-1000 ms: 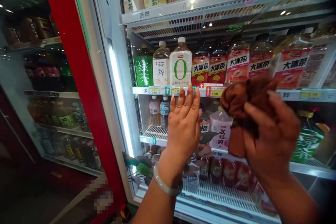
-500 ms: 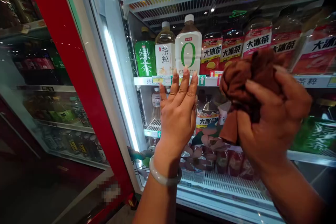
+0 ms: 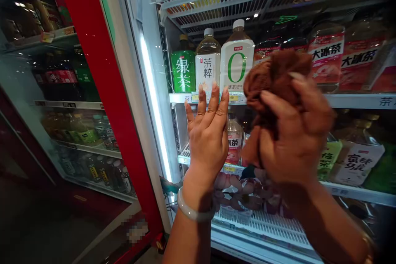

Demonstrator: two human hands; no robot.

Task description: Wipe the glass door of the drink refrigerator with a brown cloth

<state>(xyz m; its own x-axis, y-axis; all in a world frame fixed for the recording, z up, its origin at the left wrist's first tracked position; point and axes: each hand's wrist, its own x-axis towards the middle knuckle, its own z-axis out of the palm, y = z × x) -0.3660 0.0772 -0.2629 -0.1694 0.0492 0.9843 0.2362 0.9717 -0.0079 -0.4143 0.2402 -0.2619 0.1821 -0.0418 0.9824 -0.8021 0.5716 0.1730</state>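
My right hand (image 3: pixel 293 140) grips a crumpled brown cloth (image 3: pixel 272 86), its folds bunched between thumb and fingers and a corner hanging below. My left hand (image 3: pixel 208 136), with a pale bangle at the wrist, is open with fingers stretched upward and palm facing the drinks. It appears to lie against the cooler's glass, which carries reflections; contact is hidden behind the palm. Beyond its fingertips stand a green-labelled tea bottle (image 3: pixel 183 70), a white-labelled bottle (image 3: pixel 208 64) and a large bottle with a green 0 (image 3: pixel 237 60). The cloth partly covers the red-labelled bottles behind it.
A red door frame (image 3: pixel 102 90) slants down on the left, with more shelved drinks behind glass. A bright light strip (image 3: pixel 154 107) runs along the cooler's inner side. Lower right, peach-coloured labels show on a bottle (image 3: pixel 355 163). White wire shelves (image 3: pixel 269 222) span the bottom.
My right hand has moved left and slightly down with the cloth, closer to my left hand. The view has shifted, so the shelves sit farther right; my left hand stays spread.
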